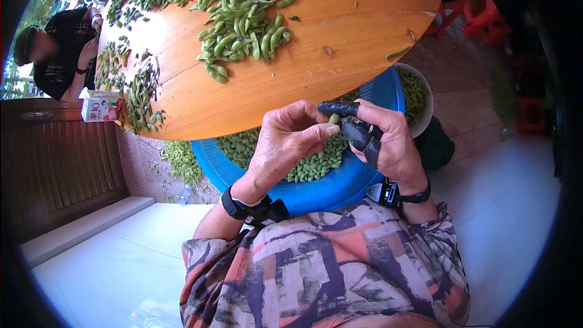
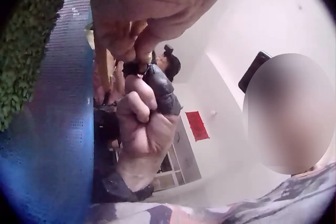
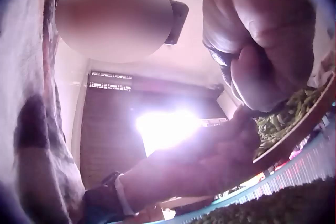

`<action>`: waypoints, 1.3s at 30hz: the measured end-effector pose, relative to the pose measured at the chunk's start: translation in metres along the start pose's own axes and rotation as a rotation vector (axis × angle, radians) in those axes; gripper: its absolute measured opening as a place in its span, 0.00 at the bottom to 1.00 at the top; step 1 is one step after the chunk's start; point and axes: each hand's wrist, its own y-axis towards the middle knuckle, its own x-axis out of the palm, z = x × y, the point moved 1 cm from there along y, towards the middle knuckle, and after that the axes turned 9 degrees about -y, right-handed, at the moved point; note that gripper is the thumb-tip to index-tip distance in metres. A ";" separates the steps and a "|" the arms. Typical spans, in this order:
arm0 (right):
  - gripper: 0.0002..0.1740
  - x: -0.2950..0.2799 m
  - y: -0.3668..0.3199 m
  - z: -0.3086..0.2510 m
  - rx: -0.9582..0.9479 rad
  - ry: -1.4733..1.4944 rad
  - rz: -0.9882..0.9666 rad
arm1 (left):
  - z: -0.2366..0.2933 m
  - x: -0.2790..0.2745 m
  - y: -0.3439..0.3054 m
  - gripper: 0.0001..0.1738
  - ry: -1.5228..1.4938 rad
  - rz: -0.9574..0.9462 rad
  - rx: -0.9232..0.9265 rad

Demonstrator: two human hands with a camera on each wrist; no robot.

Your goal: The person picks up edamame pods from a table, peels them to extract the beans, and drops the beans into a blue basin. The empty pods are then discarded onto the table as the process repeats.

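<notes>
Above a blue basin (image 1: 303,197), both hands meet at a green edamame pod (image 1: 334,119). The left hand (image 1: 285,135) pinches it between thumb and bent fingers. On the right hand (image 1: 392,143), black coverings wrap the thumb and forefinger, which close on the pod from the other side. Shelled green beans (image 1: 316,167) fill the basin below the hands. In the left wrist view, the right hand (image 2: 147,124) shows its other fingers curled into the palm; the pod is hidden there. The right wrist view shows the left hand (image 3: 210,155) dimly against bright light.
An orange wooden table (image 1: 303,79) overhangs the basin, with heaped edamame pods (image 1: 243,24) on it. A drink carton (image 1: 100,106) stands at its left edge, near a seated person (image 1: 61,54). Right are a pale bowl of green pods (image 1: 430,100) and red stools (image 1: 486,15). Green scraps (image 1: 185,164) lie on the floor.
</notes>
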 end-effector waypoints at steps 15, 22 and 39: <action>0.13 -0.006 0.001 0.016 0.139 0.403 -0.156 | -0.016 -0.005 0.001 0.07 -0.297 -0.122 -0.017; 0.08 0.001 -0.004 0.010 0.165 0.187 -0.043 | -0.017 0.004 -0.004 0.05 -0.470 -0.164 -0.077; 0.17 0.026 -0.013 0.012 -0.290 -0.558 0.297 | -0.011 0.006 -0.005 0.14 -0.067 -0.129 -0.111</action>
